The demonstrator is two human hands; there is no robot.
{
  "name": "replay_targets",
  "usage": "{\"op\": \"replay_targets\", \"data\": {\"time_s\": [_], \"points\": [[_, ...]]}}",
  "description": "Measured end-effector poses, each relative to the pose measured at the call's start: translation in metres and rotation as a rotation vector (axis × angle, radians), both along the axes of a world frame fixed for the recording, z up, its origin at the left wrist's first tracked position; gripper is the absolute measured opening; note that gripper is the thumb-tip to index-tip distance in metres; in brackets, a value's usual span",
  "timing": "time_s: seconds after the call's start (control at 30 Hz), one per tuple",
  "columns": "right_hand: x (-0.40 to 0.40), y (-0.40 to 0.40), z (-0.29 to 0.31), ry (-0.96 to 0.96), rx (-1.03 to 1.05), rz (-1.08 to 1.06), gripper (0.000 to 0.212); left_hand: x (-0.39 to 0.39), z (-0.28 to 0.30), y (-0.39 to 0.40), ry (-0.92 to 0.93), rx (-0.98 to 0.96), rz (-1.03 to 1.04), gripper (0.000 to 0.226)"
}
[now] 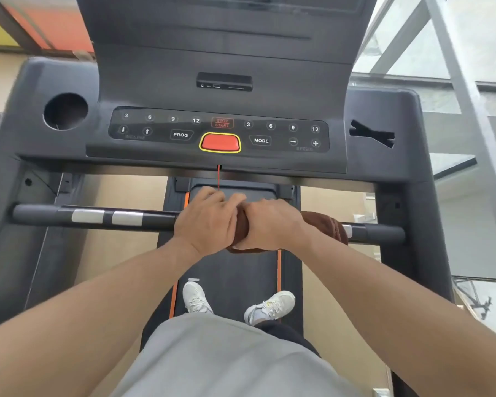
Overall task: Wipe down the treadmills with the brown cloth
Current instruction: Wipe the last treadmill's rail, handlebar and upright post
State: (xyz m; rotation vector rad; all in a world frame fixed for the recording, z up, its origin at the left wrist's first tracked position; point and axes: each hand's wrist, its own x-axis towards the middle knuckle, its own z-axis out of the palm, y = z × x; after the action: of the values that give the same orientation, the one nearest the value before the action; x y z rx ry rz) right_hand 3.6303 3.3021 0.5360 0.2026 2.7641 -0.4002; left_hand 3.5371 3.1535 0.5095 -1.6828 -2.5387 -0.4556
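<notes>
Brown cloth (325, 224): head view, one item, wrapped over the front crossbar (143, 220) of the treadmill (395, 116), bunched under both hands with a loose fold trailing off to the person's right along the bar. Left hand (206, 222): fingers curled over the bar and the cloth's left end, knuckles up, gripping. Right hand (269, 224): curled round the cloth and bar just beside the left, the two hands touching at mid-bar. Crossbar's long axis ran left to right across the view, level, so the cloth could travel only sideways along it; the covered stretch lay to the right of the hands, the bare stretch with its two silver sensor pads (106, 216) to the left (the left hand was the nearer to that part). Judgement: the next stroke would call for a slide leftward along the bar. Console (221, 130) with red stop key (220, 142) stood above and beyond, untouched. Belt (235, 270) below carried two white shoes (269, 306).
</notes>
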Motion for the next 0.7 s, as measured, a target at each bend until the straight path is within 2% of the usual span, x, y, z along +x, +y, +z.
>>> {"op": "replay_targets", "data": {"time_s": [0.1, 0.17, 0.27, 0.33, 0.4, 0.43, 0.53, 0.7], "points": [[0.016, -0.006, -0.014, 0.17, 0.089, 0.012, 0.058, 0.001, 0.002, -0.001, -0.014, 0.104, 0.039, 0.034], [0.03, 0.003, -0.017, 0.195, 0.098, 0.051, 0.056, 0.001, 0.002, -0.001, -0.111, 0.201, 0.124, 0.027], [0.049, 0.037, -0.005, 0.047, 0.067, -0.008, 0.046, -0.003, 0.009, -0.002, -0.268, 0.359, 0.472, 0.013], [0.058, 0.064, 0.007, -0.142, 0.062, -0.083, 0.032, -0.008, 0.011, 0.0, -0.263, 0.29, 0.7, 0.024], [0.06, 0.079, 0.017, -0.272, 0.044, -0.075, 0.035, -0.009, 0.011, 0.003, -0.228, 0.156, 0.795, 0.033], [0.057, 0.079, 0.019, -0.269, 0.024, -0.045, 0.037, -0.008, 0.01, 0.005, -0.222, 0.115, 0.796, 0.037], [0.03, 0.049, 0.008, -0.112, -0.038, 0.07, 0.041, -0.005, 0.008, 0.008, -0.19, 0.058, 0.752, 0.045], [-0.01, -0.012, -0.015, 0.151, -0.034, 0.225, 0.055, -0.007, 0.008, 0.011, -0.151, 0.004, 0.743, 0.04]]}}
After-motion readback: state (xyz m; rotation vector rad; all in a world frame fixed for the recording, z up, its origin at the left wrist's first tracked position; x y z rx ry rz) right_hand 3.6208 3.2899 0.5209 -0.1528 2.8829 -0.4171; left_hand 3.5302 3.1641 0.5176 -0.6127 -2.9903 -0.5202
